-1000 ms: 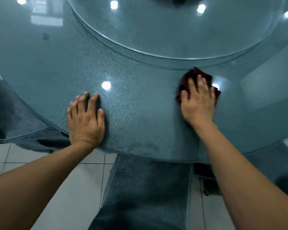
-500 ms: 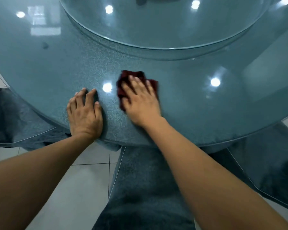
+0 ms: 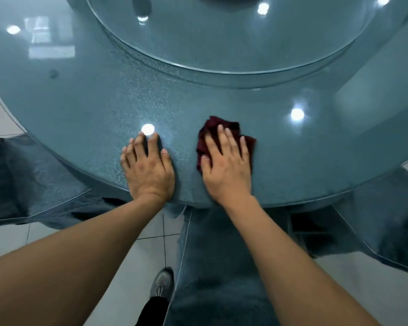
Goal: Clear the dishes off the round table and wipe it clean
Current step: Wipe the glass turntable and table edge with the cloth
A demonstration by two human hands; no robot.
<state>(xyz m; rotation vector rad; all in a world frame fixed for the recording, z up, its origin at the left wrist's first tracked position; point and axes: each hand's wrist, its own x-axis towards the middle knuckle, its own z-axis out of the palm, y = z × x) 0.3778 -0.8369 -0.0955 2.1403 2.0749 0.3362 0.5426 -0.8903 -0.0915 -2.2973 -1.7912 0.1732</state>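
Surface: round blue-green glass surface (image 3: 85, 107), glossy, with bright light spots reflected in it.
Turntable: raised round glass disc (image 3: 233, 36) at the far middle of the surface.
Cloth: dark red cloth (image 3: 224, 130), crumpled, lying on the surface near its near edge, right of centre.
Right hand: right hand (image 3: 226, 161) pressed flat on the cloth, fingers straight and spread, covering most of it; cloth edges show beyond the fingertips and at both sides.
Left hand: left hand (image 3: 149, 165) flat on the bare glass just left of the cloth, fingers straight and close together, holding nothing.
Floor: pale tiles (image 3: 127, 288) beneath, a grey shoe (image 3: 161, 284) on them.
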